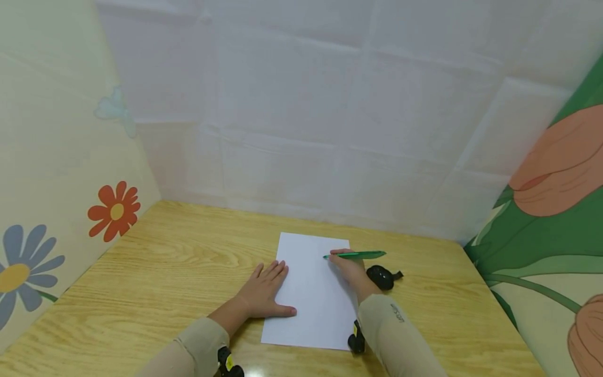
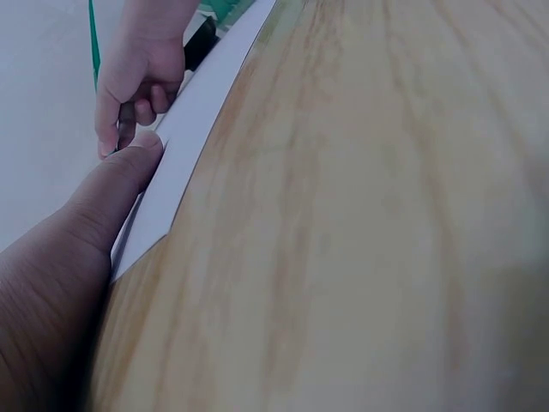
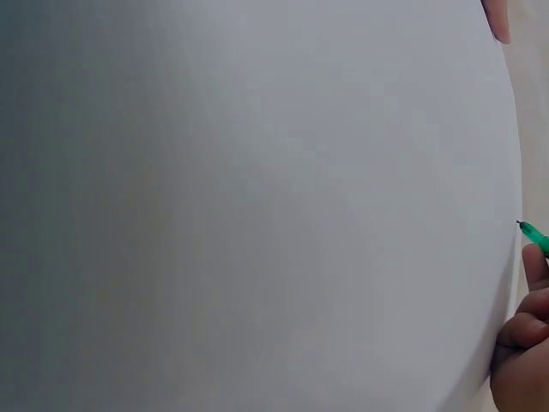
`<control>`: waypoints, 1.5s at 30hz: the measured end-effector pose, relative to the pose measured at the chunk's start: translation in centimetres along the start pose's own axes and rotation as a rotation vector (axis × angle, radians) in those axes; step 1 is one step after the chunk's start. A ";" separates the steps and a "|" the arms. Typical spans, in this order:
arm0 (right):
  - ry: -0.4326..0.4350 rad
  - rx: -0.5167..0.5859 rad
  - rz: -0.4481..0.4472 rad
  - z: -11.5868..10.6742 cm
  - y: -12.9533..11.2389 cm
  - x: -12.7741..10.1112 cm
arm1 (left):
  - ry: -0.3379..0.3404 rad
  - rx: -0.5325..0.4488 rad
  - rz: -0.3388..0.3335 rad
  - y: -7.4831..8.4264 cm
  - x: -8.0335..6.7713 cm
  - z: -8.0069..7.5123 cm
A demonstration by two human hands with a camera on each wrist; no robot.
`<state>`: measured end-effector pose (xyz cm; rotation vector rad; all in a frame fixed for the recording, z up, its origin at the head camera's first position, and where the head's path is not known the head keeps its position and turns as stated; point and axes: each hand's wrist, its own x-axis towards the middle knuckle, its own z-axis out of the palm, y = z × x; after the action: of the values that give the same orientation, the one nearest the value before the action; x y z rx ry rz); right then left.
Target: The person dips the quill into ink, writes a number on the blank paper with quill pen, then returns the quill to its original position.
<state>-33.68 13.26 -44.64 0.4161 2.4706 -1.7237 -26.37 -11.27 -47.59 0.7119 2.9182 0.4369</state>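
A white sheet of paper [image 1: 315, 293] lies on the wooden table. My left hand [image 1: 264, 296] rests on its left side, fingers and thumb spread. In the left wrist view, the thumb [image 2: 111, 193] of that hand lies along the near part of the sheet. My right hand [image 1: 349, 269] pinches a green pen [image 1: 363, 255] over the upper right of the paper. The dark pen tip [image 3: 521, 224] points left, at or just above the sheet; I cannot tell whether it touches. Only part of the right hand [image 3: 523, 352] shows in the right wrist view.
A glossy black rounded object [image 1: 381, 277] with a short tab sits beside the right wrist. The wooden table [image 1: 198, 235] extends on both sides of the paper. A white cloth backdrop [image 1: 292, 115] rises behind, with flower-printed panels [image 1: 115, 212] at the sides.
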 end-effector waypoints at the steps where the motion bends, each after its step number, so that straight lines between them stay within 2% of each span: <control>1: 0.000 0.000 -0.004 0.0 0.0 0.0 | 0.006 -0.006 0.001 0.0 0.0 0.0; 12: -0.003 -0.004 -0.012 0.2 -0.2 -0.2 | -0.012 0.002 -0.008 0.5 -0.3 -0.8; 22: -0.016 -0.003 -0.018 0.3 -0.3 -0.5 | 0.007 -0.009 0.010 -0.1 0.0 -0.1; 29: -0.030 -0.034 -0.031 0.4 -0.4 -0.6 | 0.014 0.004 -0.005 -0.1 0.0 0.3; 36: -0.048 -0.062 -0.036 0.4 -0.4 -0.6 | 0.003 0.002 0.007 0.1 -0.1 -0.2; 45: -0.049 -0.056 -0.047 0.7 -0.4 -0.5 | -0.017 0.024 -0.027 0.6 -0.3 -0.8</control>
<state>-33.35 12.42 -44.42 0.3092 2.5073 -1.6559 -25.93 -11.09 -46.64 0.6748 2.9182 0.3917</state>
